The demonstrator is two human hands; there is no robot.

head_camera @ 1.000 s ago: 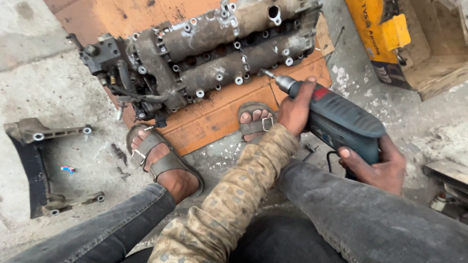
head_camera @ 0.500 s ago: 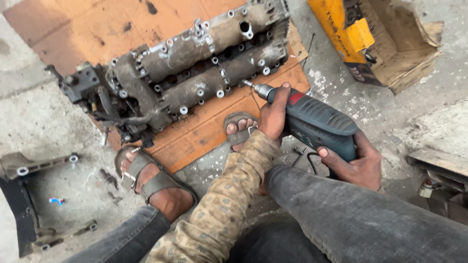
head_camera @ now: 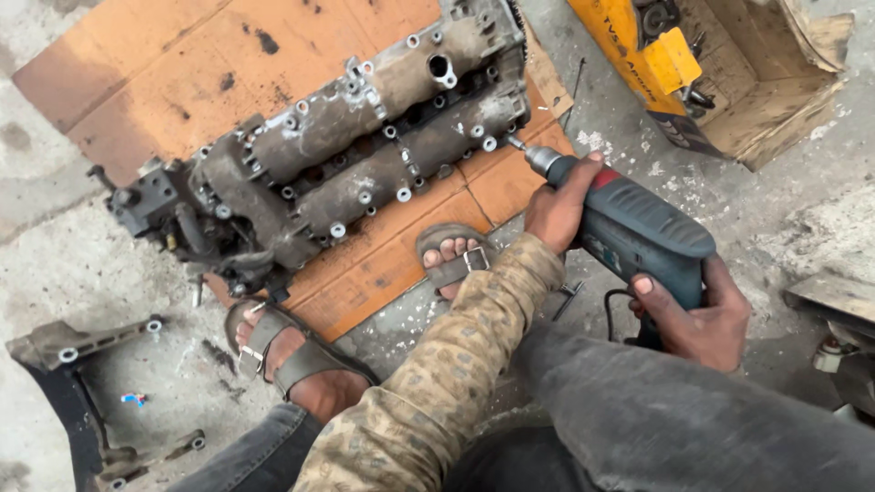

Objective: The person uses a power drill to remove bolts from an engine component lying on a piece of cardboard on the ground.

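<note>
Drill [head_camera: 638, 228] lying diagonal — bit aimed up-left at engine head [head_camera: 365, 155], both hands' grip closed around drill — left hand [head_camera: 558, 211], right hand [head_camera: 697, 314]

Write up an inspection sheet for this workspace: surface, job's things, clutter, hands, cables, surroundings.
Surface: orange cardboard sheet on rough concrete floor.
Job's things: grimy metal engine part lying on the cardboard; power drill, its bit at the part's right end.
Clutter: bracket and small bits on the floor at left.
Hands: left hand grips the drill's front; right hand holds its handle.
Cables: black cord under the drill.
Surroundings: open cardboard box, yellow container; sandalled feet.
</note>
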